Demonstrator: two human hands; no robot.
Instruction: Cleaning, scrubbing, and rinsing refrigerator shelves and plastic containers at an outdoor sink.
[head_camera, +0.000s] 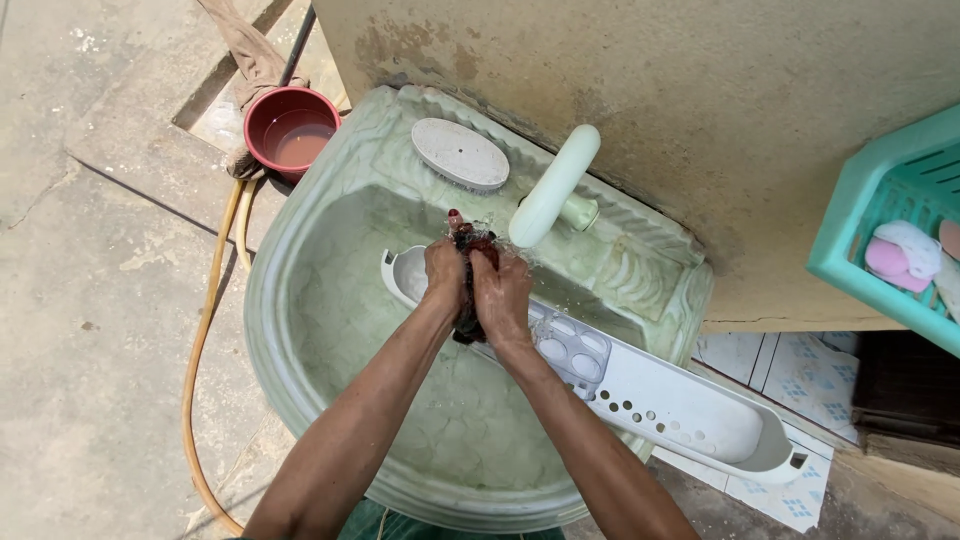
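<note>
- Hands meet under the tap (553, 185), where water falls; left hand (445, 275) and right hand (503, 295) both clench a dark wet cloth (468, 325)
- long white tray (680, 405) lies across the green basin (300, 300), so runoff drains in

Red bucket (291, 127), hose (205, 330), teal basket (868, 215).

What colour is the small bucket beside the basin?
Dark red; the bucket shows best in the head view, with murky water inside.

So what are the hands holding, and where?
Both hands, left and right, squeeze a dark red cloth between them around its middle, under the tap.
</note>
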